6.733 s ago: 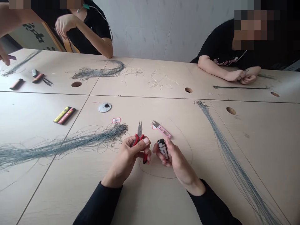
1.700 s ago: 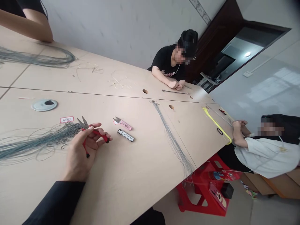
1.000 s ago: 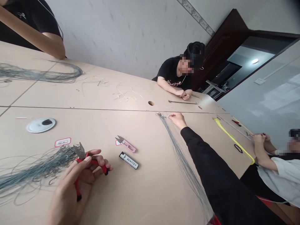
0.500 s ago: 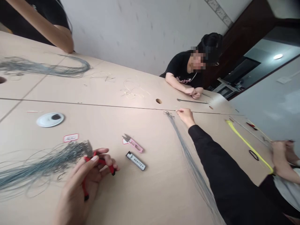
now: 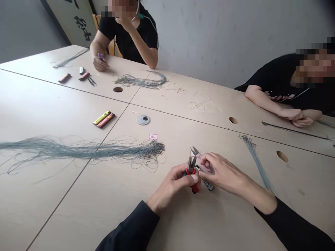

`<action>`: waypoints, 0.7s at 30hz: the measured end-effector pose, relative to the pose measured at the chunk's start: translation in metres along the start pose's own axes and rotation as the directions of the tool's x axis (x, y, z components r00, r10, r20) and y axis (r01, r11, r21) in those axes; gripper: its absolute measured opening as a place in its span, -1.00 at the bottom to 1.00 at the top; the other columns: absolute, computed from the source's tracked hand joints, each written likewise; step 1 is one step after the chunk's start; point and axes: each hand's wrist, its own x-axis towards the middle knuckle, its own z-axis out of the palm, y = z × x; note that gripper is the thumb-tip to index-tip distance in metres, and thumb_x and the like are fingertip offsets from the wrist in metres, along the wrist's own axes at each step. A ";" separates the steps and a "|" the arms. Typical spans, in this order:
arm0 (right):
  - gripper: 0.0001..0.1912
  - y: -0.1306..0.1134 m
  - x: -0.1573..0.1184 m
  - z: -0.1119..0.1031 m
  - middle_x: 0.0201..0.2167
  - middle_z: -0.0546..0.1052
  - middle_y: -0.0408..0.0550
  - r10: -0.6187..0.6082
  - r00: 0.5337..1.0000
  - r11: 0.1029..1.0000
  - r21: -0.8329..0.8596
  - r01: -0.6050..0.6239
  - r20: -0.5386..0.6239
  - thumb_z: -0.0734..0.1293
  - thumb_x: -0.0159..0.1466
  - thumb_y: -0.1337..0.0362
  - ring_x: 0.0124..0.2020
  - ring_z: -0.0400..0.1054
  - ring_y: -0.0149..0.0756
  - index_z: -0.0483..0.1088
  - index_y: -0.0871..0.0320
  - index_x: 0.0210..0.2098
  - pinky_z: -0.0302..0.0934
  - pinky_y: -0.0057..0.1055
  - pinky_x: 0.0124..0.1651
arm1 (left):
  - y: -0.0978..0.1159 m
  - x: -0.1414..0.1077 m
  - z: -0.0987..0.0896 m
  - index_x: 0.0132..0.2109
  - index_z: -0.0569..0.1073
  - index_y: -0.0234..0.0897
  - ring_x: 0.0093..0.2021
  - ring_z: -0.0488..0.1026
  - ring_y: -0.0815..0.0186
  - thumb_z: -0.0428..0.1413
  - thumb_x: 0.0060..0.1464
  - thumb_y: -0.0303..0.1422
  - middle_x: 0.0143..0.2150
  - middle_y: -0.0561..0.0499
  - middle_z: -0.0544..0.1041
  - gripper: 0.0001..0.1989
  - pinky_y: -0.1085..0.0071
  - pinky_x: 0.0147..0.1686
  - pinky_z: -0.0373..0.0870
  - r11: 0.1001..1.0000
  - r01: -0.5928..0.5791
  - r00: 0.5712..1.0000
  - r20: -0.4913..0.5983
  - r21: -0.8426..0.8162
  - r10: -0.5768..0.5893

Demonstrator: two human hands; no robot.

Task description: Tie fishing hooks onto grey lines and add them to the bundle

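Observation:
The red-handled pliers are in my left hand, jaws parted and pointing away from me. Just right of them is my right hand, its fingers curled together; anything between them is too small to make out. Beneath and beside its fingers lie small pink snips and a grey-and-black lighter, both partly covered. A thick bundle of blue-grey lines with dark hooks at its end stretches out to the left. A thinner bundle lies beyond my right forearm.
Yellow and red lighters, a round grey cap and a small red-edged label lie on the table. Two people in black shirts sit across, with another line bundle between them. Cable holes pierce the tabletop.
The view has swung left. My right hand has come back from the tip of the thinner bundle to beside the pliers. My left hand, still with the pliers, has moved away from the thick bundle's hooks.

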 end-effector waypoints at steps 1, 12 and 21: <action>-0.88 -0.001 -0.003 0.004 -0.38 0.49 -0.10 -0.003 1.000 1.000 -0.022 0.003 0.014 0.37 0.18 0.17 -0.32 0.42 -0.18 0.37 0.06 -0.35 0.30 -0.33 -0.29 | 0.000 0.000 0.000 -0.30 0.43 -0.31 -0.28 0.42 0.22 0.14 0.20 -0.27 -0.35 -0.08 0.49 -0.81 0.26 -0.14 0.35 0.999 0.001 1.000 0.007 -0.033 -0.001; -0.83 -0.005 0.024 -0.002 -0.37 0.52 -0.06 0.030 0.989 0.999 -0.013 -0.032 -0.148 0.28 0.29 0.17 -0.32 0.45 -0.16 0.47 0.08 -0.24 0.29 -0.29 -0.29 | -0.008 0.001 -0.007 -0.27 0.46 -0.34 -0.39 0.55 0.16 0.20 0.15 -0.18 -0.40 -0.09 0.51 -0.73 0.23 -0.22 0.43 0.915 0.019 0.979 0.193 -0.404 0.065; -0.84 -0.070 0.065 0.034 -0.26 0.53 -0.08 -0.299 0.950 0.948 0.081 0.306 -0.089 0.31 0.34 0.46 -0.25 0.42 -0.28 0.49 0.11 -0.20 0.32 -0.36 -0.17 | -0.012 0.001 -0.012 -0.30 0.48 -0.34 -0.36 0.58 0.14 0.23 0.12 -0.05 -0.40 -0.14 0.56 -0.62 0.31 -0.24 0.43 0.939 0.137 0.918 0.396 -0.315 -0.002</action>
